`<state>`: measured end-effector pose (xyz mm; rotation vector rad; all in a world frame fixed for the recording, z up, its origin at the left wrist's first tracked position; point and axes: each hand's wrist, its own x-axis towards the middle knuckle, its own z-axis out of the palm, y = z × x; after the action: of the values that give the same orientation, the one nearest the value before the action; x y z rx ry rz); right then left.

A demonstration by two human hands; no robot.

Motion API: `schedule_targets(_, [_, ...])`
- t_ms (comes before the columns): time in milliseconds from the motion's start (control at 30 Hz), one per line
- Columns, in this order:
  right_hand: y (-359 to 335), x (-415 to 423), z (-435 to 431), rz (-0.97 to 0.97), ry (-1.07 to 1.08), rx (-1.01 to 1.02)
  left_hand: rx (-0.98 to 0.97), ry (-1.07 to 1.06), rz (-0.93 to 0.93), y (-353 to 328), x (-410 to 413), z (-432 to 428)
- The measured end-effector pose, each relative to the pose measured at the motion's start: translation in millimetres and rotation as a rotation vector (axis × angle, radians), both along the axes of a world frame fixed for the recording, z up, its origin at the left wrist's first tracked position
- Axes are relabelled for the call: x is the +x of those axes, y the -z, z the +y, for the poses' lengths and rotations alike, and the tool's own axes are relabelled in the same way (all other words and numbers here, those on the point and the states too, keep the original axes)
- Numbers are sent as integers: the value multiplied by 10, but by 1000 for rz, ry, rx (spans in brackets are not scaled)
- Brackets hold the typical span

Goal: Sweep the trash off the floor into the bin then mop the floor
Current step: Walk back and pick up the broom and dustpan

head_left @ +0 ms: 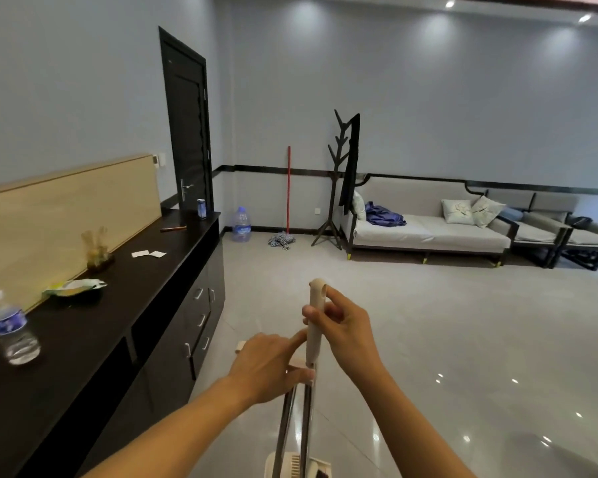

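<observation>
**Both hands on the broom-and-dustpan poles, mop waiting at the far wall**

Nearest me, at the bottom edge, sits the beige broom-and-dustpan set (290, 464). Two metal poles rise from it side by side, and I cannot tell which pole belongs to which piece.

My right hand (344, 327) is wrapped around the upright beige grip (315, 317) at the top of the right pole (306, 426), fingers curled on it near its rounded end. My left hand (268, 367) is closed over the second beige grip (240, 346), which lies crosswise on top of the left pole (284, 426). One end of it pokes out to the left of my knuckles, and my index finger stretches straight across to touch the upright grip.

The glossy tiled floor (463, 339) spreads ahead and to the right.

Along my left runs a dark sideboard (83, 357). It carries a water bottle (11, 331) at the near end, a crumpled wrapper (75, 288) further on, and a can (201, 208) at the far end by the black door (187, 132).

Against the far wall the red-handled mop (288, 188) stands upright, its stringy head on the floor. A large water jug (241, 225) sits just to its left and a coat stand (339, 181) to its right. Beyond the stand, a pale sofa (428, 232) lines the far right.
</observation>
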<state>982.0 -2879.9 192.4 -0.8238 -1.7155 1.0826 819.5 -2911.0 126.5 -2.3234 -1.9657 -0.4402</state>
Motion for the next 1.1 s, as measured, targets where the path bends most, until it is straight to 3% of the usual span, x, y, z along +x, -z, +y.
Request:
schedule_targets(333, [20,-653,3312,18,-44,9,-64,-71,86,-117,-658,3195])
schedule_targets(533, [-124,-1137,5018,11,-101,26,-38,-117,45,-225,-1116,4782])
schedule_targets(800, [189,-1991,6989,-40,-110,40,-45,-164,11,135,-1893,6744])
schedule_targets(1100, [12,-3097,9657,-70,-63,78,-7,-68,-64,0,-3073,9442])
